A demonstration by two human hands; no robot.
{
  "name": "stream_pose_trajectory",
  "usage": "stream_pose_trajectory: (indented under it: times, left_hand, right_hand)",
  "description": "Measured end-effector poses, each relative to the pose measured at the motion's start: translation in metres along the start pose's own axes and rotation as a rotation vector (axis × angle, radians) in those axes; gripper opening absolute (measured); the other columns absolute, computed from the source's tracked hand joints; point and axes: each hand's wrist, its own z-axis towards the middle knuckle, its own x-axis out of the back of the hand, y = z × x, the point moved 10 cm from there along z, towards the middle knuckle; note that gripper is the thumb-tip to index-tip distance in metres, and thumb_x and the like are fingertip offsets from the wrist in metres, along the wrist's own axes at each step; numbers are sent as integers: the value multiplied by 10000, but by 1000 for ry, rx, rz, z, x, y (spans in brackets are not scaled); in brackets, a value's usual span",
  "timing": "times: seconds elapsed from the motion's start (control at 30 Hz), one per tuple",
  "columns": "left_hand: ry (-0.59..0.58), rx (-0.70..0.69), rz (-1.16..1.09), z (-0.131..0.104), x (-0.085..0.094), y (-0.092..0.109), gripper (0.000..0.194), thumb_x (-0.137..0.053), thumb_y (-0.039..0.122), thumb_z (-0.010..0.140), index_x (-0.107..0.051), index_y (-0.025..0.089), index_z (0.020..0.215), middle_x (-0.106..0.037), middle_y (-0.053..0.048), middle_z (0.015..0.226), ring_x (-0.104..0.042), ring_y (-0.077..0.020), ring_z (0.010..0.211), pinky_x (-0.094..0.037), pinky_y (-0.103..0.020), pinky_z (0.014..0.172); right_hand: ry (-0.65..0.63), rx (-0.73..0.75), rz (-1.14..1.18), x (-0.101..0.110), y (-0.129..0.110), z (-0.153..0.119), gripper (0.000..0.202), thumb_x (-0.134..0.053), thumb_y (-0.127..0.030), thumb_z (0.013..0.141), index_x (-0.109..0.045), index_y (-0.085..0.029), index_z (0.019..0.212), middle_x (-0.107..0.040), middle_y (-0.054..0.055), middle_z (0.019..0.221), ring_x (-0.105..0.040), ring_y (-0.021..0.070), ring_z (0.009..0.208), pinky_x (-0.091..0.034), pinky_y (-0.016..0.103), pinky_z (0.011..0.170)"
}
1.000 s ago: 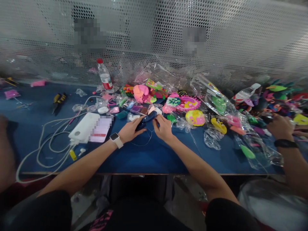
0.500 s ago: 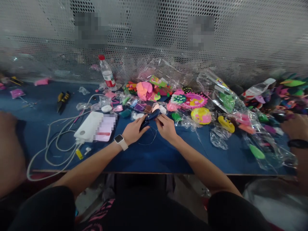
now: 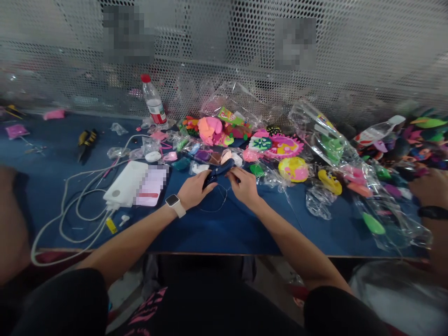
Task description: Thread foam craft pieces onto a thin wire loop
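My left hand, with a white-strapped watch on its wrist, is closed around a dark blue hand tool that looks like pliers. The tool's far end points toward my right hand. There my thumb and fingers are pinched together close to the tool's tip. A thin pale wire hangs in a loop below, between the two hands, and seems to run up to my right fingertips. The exact meeting of wire and tool is too small to make out. Bags of coloured clay lie just beyond my hands.
A white power bank with looped cables and a phone lie at left. Behind them are yellow-black pliers and a bottle. Clay shapes and plastic bags stretch rightward. Other people's arms show at both sides.
The view has shifted slightly, so the things at left appear a little farther left. My hands keep nearly the same pose, with the tool and the wire loop between them.
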Motion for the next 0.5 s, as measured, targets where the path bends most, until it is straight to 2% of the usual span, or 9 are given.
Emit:
stream_pose_trajectory:
  times: [0.1,0.13,0.2,0.23,0.27,0.33,0.37,0.43,0.5]
  left_hand:
    - [-13,-19,-21,1,-2,5,468,-506,488,1115,-590,132,1406,-778,-190,1265,-790,-342,1131,-630,-441,933]
    - [-22,-26,-28,0,-3,6,458,-495,488,1118,-597,135,1392,-786,-183,1241,-794,-338,1109,-630,-433,914]
    - [-41,-41,-46,-1,-3,8,446,-473,494,1122,-616,141,1355,-797,-171,1199,-802,-332,1064,-624,-416,879]
    - [-47,-49,-61,-2,-1,10,446,-465,502,1121,-625,146,1336,-801,-168,1186,-804,-329,1042,-618,-406,860]
    - [-48,-58,-84,-3,1,12,450,-456,512,1120,-634,151,1320,-805,-164,1168,-806,-325,1015,-609,-396,840]
    - [-48,-73,-165,-6,6,17,467,-425,535,1121,-651,156,1273,-816,-139,1045,-802,-298,896,-582,-369,787]
    - [-56,-70,-226,-7,8,19,479,-398,548,1127,-659,159,1229,-807,-112,930,-785,-272,799,-563,-352,756]
    - [-89,-48,-389,-10,10,24,528,-327,577,1141,-658,174,1063,-722,-43,684,-701,-207,607,-523,-314,696]
    - [-119,-32,-556,-13,10,30,603,-283,638,1137,-613,190,902,-645,-16,585,-630,-165,534,-490,-286,650]
  right_hand:
    - [41,-10,-63,3,7,0,222,-544,-263,1069,-717,-236,933,-767,54,864,-703,198,742,-547,332,681]
    - [53,3,-91,4,7,0,209,-548,-272,1066,-711,-236,941,-767,63,884,-709,216,787,-561,362,729]
    - [71,51,-144,5,4,1,142,-573,-279,1044,-710,-238,1042,-780,92,1003,-726,273,980,-576,485,946]
    - [80,73,-163,6,2,2,166,-591,-277,1026,-700,-243,1147,-779,107,1107,-713,305,1114,-528,573,1080]
    - [87,87,-177,8,0,3,271,-605,-273,1011,-668,-252,1274,-759,120,1231,-675,331,1254,-445,648,1188]
    - [87,111,-192,11,-3,4,480,-611,-259,1000,-553,-275,1477,-667,134,1460,-547,351,1476,-296,719,1298]
    - [78,128,-199,11,-5,5,512,-604,-251,1006,-524,-283,1511,-630,133,1521,-495,351,1534,-261,729,1316]
    - [48,180,-222,11,-9,6,415,-581,-242,1031,-576,-298,1442,-661,112,1487,-497,345,1540,-232,742,1324]
    - [26,236,-241,11,-12,5,227,-558,-248,1058,-662,-305,1252,-768,69,1257,-638,319,1378,-251,729,1315]
